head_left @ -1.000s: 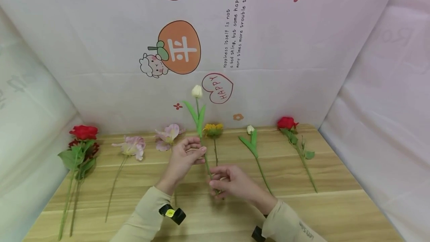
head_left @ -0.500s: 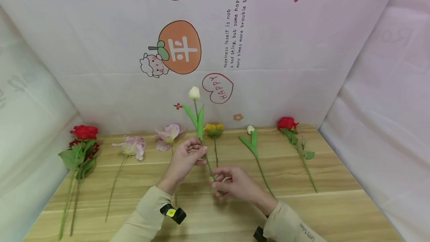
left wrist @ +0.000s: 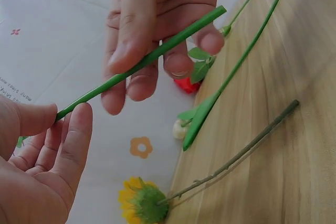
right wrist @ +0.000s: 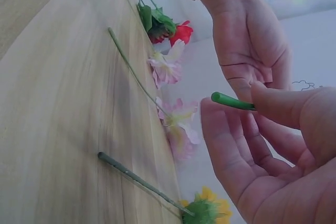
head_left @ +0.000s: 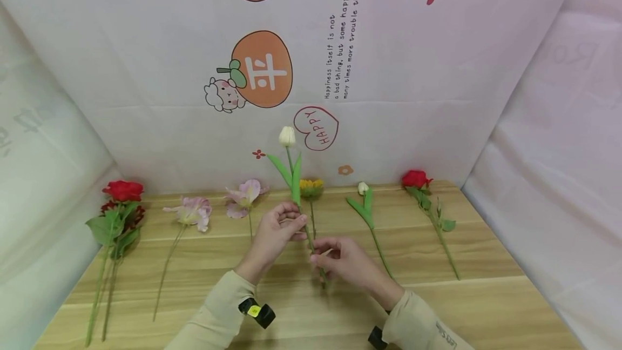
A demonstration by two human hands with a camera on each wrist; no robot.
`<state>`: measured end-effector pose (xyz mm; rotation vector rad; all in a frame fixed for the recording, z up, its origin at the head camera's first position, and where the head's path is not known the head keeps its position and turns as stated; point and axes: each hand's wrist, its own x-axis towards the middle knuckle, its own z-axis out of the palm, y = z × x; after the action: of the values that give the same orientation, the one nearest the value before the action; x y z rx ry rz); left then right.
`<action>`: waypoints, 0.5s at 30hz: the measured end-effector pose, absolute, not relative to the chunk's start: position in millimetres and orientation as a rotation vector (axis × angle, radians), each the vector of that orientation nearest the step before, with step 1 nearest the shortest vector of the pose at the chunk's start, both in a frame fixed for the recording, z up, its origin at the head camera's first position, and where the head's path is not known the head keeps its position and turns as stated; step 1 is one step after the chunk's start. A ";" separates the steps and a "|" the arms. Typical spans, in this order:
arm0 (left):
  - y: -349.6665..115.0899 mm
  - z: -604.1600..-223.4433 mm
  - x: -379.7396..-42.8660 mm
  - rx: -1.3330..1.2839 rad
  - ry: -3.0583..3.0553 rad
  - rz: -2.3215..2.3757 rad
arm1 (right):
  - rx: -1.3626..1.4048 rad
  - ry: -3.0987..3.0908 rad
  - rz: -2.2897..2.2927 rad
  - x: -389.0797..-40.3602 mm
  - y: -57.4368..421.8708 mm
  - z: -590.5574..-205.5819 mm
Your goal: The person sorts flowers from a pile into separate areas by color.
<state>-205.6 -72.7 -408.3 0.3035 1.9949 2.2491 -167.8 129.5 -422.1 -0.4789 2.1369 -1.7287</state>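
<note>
A white tulip (head_left: 287,136) with two green leaves is held up above the table, its bloom toward the back wall. My left hand (head_left: 278,231) pinches its stem just below the leaves. Lower down, my right hand (head_left: 347,263) holds the same green stem (left wrist: 152,56) between thumb and fingers. In the right wrist view the cut stem end (right wrist: 231,101) pokes out past the right thumb. A yellow sunflower (head_left: 311,188) lies on the table behind the hands, its stem partly hidden by them.
On the wooden table (head_left: 418,317) lie red roses (head_left: 123,191) at left, two pink flowers (head_left: 190,213) (head_left: 244,196), another white tulip (head_left: 363,188) right of centre, and a red rose (head_left: 415,179) at far right. A printed white cloth (head_left: 389,69) hangs behind.
Both hands keep hold of the tulip. Its bloom swung slightly left, then back right, and the left hand has shifted a little to the right.
</note>
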 end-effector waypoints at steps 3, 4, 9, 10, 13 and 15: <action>-70.9 -409.3 -204.5 0.297 1.987 2.237 | -0.470 2.145 -1.730 -167.5 129.8 -420.6; -70.6 -409.9 -204.3 0.295 1.985 2.230 | -0.467 2.153 -1.728 -167.5 129.9 -420.3; -70.0 -411.8 -202.9 0.320 1.981 2.191 | -0.444 2.205 -1.711 -168.0 131.8 -422.1; -70.0 -412.2 -202.6 0.330 1.983 2.174 | -0.438 2.214 -1.707 -168.0 132.8 -422.7; -69.6 -413.2 -201.6 0.380 1.985 2.116 | -0.432 2.224 -1.701 -167.9 137.3 -424.3; -69.4 -413.7 -200.8 0.409 1.991 2.078 | -0.425 2.234 -1.696 -167.3 141.3 -424.4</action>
<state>-200.8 -69.4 -413.7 0.4093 1.9914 2.0777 -167.3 141.3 -424.4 -0.4246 2.2338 -1.6956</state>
